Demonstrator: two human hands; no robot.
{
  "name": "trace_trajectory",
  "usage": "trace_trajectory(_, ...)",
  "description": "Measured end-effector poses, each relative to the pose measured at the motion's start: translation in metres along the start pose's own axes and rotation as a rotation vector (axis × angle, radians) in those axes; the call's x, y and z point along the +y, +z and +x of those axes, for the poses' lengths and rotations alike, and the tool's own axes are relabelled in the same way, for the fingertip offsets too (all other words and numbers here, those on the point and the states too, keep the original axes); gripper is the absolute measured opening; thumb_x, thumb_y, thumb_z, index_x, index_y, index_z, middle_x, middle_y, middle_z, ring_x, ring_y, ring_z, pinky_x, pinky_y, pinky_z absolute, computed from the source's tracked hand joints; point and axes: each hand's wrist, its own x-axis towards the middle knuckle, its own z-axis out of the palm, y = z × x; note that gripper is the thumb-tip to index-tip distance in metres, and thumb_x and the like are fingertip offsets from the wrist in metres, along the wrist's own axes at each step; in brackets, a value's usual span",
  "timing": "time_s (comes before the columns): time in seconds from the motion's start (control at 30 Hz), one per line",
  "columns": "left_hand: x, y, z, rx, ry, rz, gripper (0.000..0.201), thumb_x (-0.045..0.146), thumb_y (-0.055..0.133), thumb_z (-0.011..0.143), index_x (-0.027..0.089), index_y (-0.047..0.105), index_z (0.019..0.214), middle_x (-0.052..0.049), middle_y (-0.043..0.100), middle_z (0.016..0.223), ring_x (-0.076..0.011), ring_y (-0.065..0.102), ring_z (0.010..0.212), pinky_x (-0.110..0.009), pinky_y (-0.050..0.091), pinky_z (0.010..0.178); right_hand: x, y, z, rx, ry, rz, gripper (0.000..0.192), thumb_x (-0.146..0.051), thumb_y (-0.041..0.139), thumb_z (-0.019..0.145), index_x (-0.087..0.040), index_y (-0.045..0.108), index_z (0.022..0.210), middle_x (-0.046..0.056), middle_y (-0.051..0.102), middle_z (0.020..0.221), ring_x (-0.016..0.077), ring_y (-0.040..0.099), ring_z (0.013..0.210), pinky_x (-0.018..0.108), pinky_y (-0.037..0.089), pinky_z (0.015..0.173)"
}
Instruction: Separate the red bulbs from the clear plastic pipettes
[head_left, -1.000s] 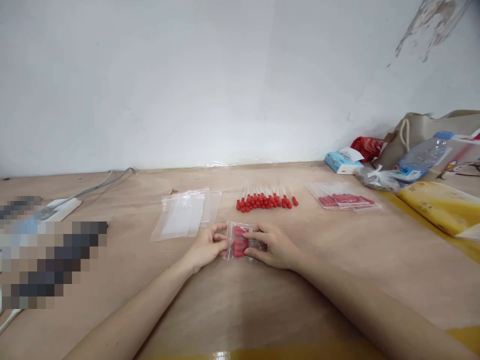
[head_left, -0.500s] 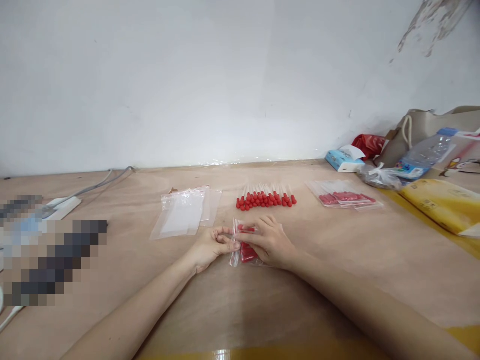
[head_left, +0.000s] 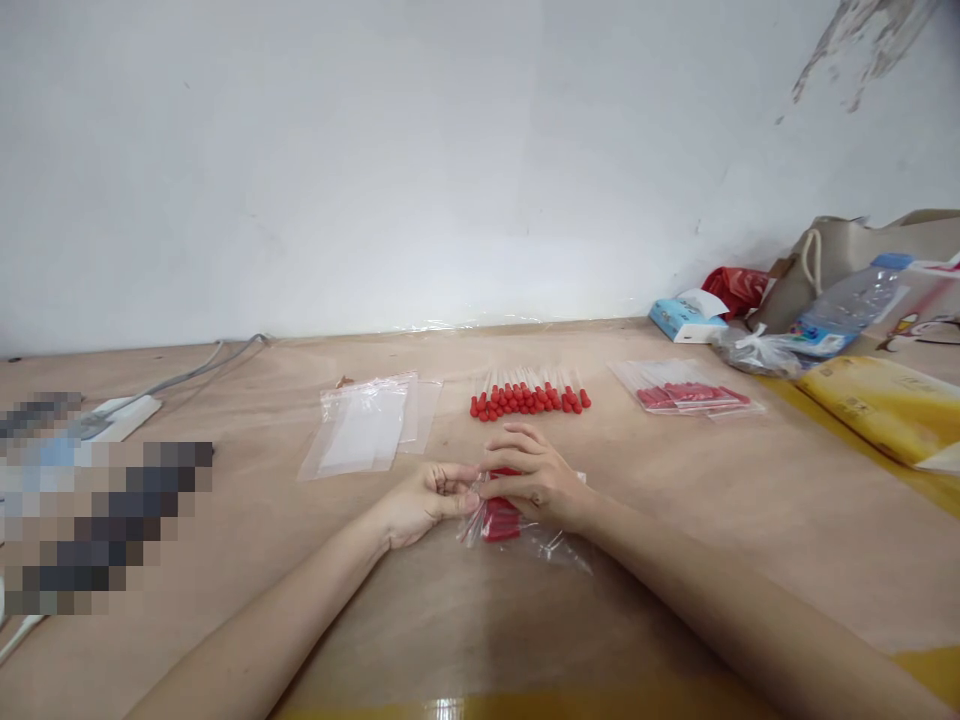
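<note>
Clear zip bag of red-capped droppers, long axis left-right, your left hand pinching its left end, your right hand clamping its top.

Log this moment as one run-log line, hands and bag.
left hand: pinching bag edge | right hand: gripping bag top | small clear plastic zip bag of red-capped droppers: held over brown paper-covered table

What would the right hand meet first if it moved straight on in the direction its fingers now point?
The right hand points leftward, so it would likely first meet the left hand, which pinches the same clear plastic zip bag of red-capped tubes. Their fingertips already look nearly touching, though depth is unclear.
</note>
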Motion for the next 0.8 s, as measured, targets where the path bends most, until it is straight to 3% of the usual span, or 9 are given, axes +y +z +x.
trace_trajectory(0.13, 0.001, 0.004, -0.002, -0.025, 0.009, -0.065, 0.036, 0.027, 0.078, 0.056, 0.012, 0.069, 0.087, -0.005, 0.067, 0.075, -0.0132, 0.059, 0.073, -0.024, 0.042, 0.072, 0.000, 0.004, -0.003, -0.007, 0.022, 0.030, 0.019, -0.013, 0.049, 0.080, -0.025, 0.064, 0.083, -0.004, 0.066, 0.093, 0.0131, 0.051, 0.099, 0.037, 0.030, 0.100)
trace_trajectory(0.33, 0.003, 0.006, -0.002, 0.104, -0.040, -0.124, 0.036, 0.029, 0.080, 0.052, 0.011, 0.067, 0.080, -0.002, 0.064, 0.070, -0.0112, 0.057, 0.068, -0.023, 0.044, 0.069, -0.003, 0.002, -0.001, -0.044, 0.059, 0.092, 0.021, -0.011, 0.043, 0.082, -0.023, 0.060, 0.084, -0.002, 0.066, 0.093, 0.0123, 0.050, 0.105, 0.037, 0.027, 0.102)
trace_trajectory(0.47, -0.001, 0.006, 0.001, 0.248, 0.143, 0.096, 0.035, 0.031, 0.071, 0.063, 0.015, 0.058, 0.091, 0.005, 0.054, 0.058, -0.0070, 0.049, 0.054, -0.019, 0.039, 0.054, -0.004, -0.007, 0.000, -0.107, 0.144, 0.158, 0.018, -0.015, 0.043, 0.084, -0.021, 0.060, 0.082, 0.005, 0.058, 0.112, 0.0145, 0.046, 0.111, 0.037, 0.033, 0.098)
trace_trajectory(0.63, -0.012, 0.003, 0.006, 0.373, 0.309, 0.355, 0.010, 0.024, 0.058, 0.073, 0.016, 0.055, 0.076, 0.005, 0.053, 0.062, -0.0075, 0.047, 0.054, -0.018, 0.036, 0.052, -0.009, -0.016, -0.007, -0.175, 0.359, 0.245, 0.019, -0.022, 0.046, 0.085, -0.022, 0.057, 0.100, 0.008, 0.047, 0.125, 0.0165, 0.046, 0.113, 0.034, 0.040, 0.091)
trace_trajectory(0.73, -0.016, -0.003, 0.006, 0.414, 0.319, 0.491, 0.019, 0.024, 0.052, 0.077, 0.016, 0.062, 0.091, -0.001, 0.061, 0.074, -0.0126, 0.054, 0.064, -0.023, 0.042, 0.060, -0.011, -0.017, -0.015, -0.184, 0.470, 0.215, 0.044, -0.029, 0.056, 0.079, -0.023, 0.045, 0.121, 0.009, 0.048, 0.123, 0.0184, 0.046, 0.112, 0.037, 0.040, 0.093)
trace_trajectory(0.8, -0.015, -0.008, 0.004, 0.450, 0.361, 0.624, 0.025, 0.024, 0.050, 0.078, 0.018, 0.064, 0.098, -0.003, 0.061, 0.081, -0.0156, 0.055, 0.073, -0.026, 0.043, 0.068, -0.011, -0.016, -0.021, -0.219, 0.537, 0.175, 0.057, -0.035, 0.062, 0.073, -0.021, 0.042, 0.125, 0.010, 0.049, 0.122, 0.0206, 0.047, 0.110, 0.039, 0.041, 0.092)
